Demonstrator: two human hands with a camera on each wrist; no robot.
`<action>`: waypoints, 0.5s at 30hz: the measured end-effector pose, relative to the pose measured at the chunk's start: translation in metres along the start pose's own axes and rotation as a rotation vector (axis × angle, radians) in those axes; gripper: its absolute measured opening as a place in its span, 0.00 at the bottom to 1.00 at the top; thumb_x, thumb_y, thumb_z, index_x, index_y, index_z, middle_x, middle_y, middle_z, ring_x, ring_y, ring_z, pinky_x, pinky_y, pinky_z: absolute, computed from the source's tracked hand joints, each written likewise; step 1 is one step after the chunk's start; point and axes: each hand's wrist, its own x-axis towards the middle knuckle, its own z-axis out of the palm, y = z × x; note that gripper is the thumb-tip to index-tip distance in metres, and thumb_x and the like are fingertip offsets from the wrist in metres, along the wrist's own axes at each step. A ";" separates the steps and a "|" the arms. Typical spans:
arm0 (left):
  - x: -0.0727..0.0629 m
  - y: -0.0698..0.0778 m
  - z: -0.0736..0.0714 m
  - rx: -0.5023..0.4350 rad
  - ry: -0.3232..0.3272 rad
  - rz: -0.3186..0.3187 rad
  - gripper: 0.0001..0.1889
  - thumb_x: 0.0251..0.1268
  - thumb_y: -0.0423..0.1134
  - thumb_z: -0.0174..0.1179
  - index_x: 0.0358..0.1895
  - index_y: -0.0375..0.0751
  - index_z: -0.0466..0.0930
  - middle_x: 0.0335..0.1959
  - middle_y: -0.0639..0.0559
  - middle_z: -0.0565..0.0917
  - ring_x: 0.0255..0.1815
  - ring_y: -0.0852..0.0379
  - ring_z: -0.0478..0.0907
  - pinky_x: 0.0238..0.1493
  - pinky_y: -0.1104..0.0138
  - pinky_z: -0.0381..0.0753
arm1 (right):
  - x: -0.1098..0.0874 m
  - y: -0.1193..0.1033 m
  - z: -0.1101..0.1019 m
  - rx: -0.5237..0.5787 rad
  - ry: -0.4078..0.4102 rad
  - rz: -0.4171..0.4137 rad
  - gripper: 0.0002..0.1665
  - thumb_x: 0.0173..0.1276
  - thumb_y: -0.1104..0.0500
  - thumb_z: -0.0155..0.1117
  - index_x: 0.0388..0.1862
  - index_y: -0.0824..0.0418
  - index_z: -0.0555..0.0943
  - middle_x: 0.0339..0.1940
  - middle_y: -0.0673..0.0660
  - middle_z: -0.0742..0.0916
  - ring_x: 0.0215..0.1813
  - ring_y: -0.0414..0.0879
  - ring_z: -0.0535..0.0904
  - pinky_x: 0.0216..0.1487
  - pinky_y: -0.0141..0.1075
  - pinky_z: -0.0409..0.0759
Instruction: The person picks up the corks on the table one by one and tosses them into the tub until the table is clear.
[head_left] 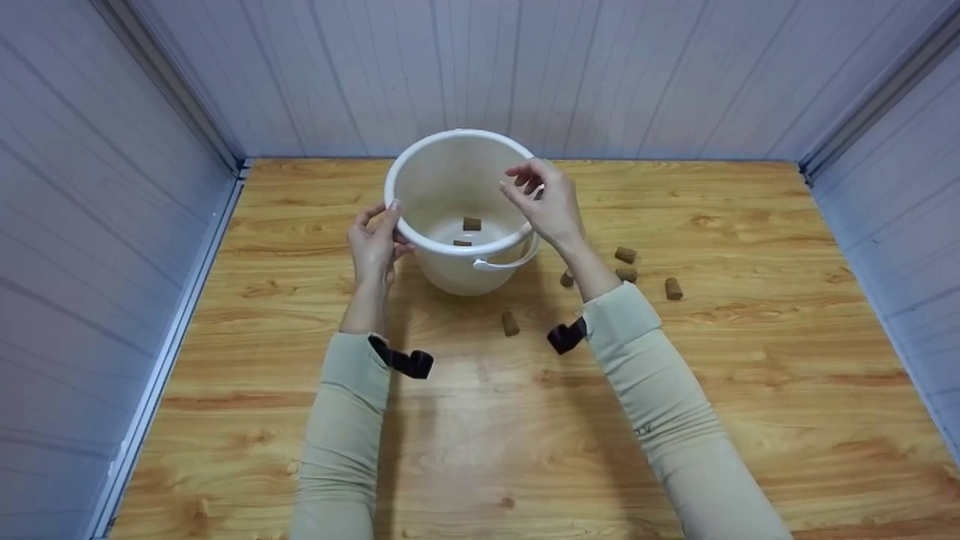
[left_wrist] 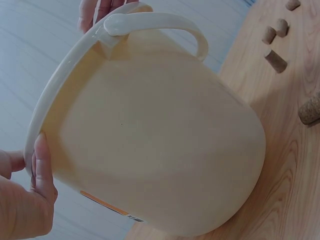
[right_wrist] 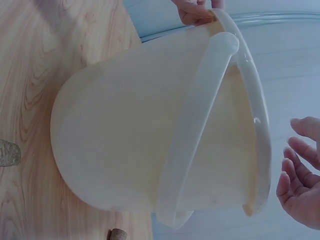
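Observation:
A white bucket [head_left: 463, 271] with a swing handle [head_left: 510, 264] stands on the wooden table, tilted slightly. My left hand [head_left: 373, 244] grips its rim on the left side, thumb over the edge and fingers on the outer wall, as the left wrist view also shows. Over the right side of the rim hovers my right hand [head_left: 547, 202]. Its fingers are loosely bent, with nothing between them in the right wrist view. Inside the bucket lie a cork [head_left: 472, 223] and, partly hidden by the front rim, a second cork [head_left: 462, 243].
Several corks are scattered on the table [head_left: 465, 450]: one cork [head_left: 510, 324] in front of the bucket, another [head_left: 567, 279] beside my right wrist, and others [head_left: 673, 289] farther right. Pale panelled walls [head_left: 480, 67] enclose the back and both sides.

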 end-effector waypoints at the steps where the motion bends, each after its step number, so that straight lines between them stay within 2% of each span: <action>1: 0.000 0.000 0.000 -0.001 -0.001 0.001 0.16 0.59 0.37 0.57 0.49 0.35 0.68 0.14 0.50 0.73 0.09 0.61 0.69 0.10 0.73 0.76 | -0.001 0.001 -0.001 0.003 0.005 -0.002 0.12 0.56 0.60 0.65 0.37 0.67 0.79 0.28 0.55 0.79 0.28 0.39 0.70 0.26 0.27 0.70; 10: -0.002 0.000 0.000 -0.015 -0.012 0.029 0.16 0.59 0.36 0.57 0.48 0.34 0.67 0.12 0.50 0.73 0.08 0.61 0.69 0.08 0.74 0.75 | -0.012 0.007 -0.014 0.070 0.041 -0.002 0.12 0.56 0.60 0.65 0.37 0.66 0.80 0.28 0.57 0.79 0.28 0.42 0.71 0.26 0.31 0.72; 15: -0.001 0.000 0.000 -0.008 -0.005 0.016 0.16 0.59 0.36 0.57 0.48 0.34 0.68 0.13 0.50 0.73 0.09 0.61 0.69 0.09 0.74 0.75 | -0.016 0.011 -0.021 0.063 0.067 0.005 0.12 0.56 0.60 0.65 0.37 0.66 0.80 0.29 0.56 0.80 0.29 0.41 0.72 0.26 0.28 0.72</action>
